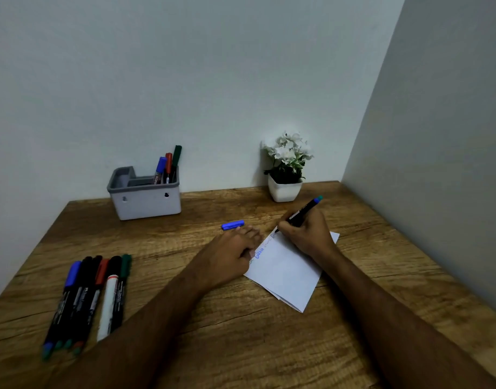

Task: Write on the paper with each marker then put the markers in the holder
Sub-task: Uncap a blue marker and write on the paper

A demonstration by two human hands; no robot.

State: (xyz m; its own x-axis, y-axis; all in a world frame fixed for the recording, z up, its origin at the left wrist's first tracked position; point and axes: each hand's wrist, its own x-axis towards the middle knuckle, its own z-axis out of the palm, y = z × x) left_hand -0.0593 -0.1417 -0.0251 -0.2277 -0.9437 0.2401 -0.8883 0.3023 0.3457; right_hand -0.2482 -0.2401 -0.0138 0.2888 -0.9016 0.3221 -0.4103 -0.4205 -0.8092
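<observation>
A white folded paper [286, 270] lies on the wooden desk [241, 332], with blue writing along its upper left edge. My right hand [308, 234] grips a black marker with a blue end [304, 210], tip down on the paper's far corner. My left hand [235, 252] rests flat on the paper's left edge, holding nothing. A blue cap [232, 224] lies on the desk just beyond my left hand. Several capped markers [89, 299] lie in a row at the front left. A grey holder [145, 195] at the back holds three markers: blue, red and green.
A small white pot with white flowers [286, 169] stands at the back right, close to my right hand. Walls close the desk at the back and on the right.
</observation>
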